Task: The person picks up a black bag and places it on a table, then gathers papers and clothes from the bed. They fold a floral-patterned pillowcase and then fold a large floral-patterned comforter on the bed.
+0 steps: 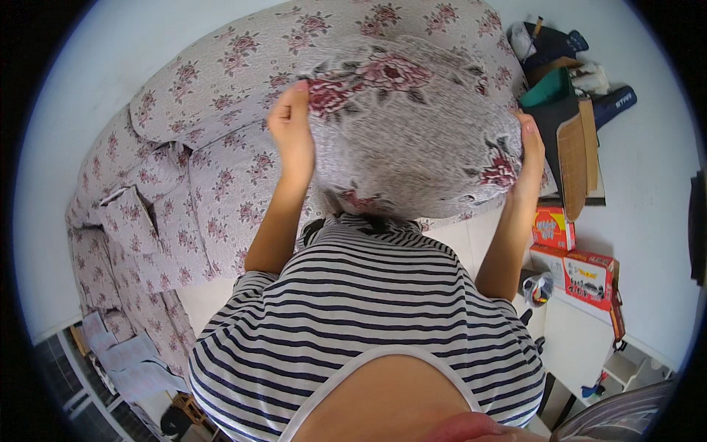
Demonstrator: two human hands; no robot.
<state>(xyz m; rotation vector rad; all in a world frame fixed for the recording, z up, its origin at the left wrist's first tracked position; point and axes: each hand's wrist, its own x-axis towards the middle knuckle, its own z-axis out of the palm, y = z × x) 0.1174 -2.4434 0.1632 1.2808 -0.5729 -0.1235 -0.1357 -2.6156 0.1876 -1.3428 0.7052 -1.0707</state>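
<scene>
A grey cushion (409, 138) with large red flowers is raised in front of my chest, its surface slightly blurred. My left hand (293, 121) grips its left edge, with the thumb at the upper corner. On the opposite side, my right hand (527, 141) holds the right edge, fingers partly hidden behind the fabric. Beyond and beneath the cushion spreads a sofa (232, 166) covered in pale cloth with small red flowers. The cushion hides part of the seat and backrest.
A smaller flowered cushion (130, 218) lies on the sofa's left part. At right, cardboard pieces (571, 166) and bags (613, 108) stand by the wall. Red boxes (588, 279) sit below them near a white table (574, 342). Papers (132, 359) lie at lower left.
</scene>
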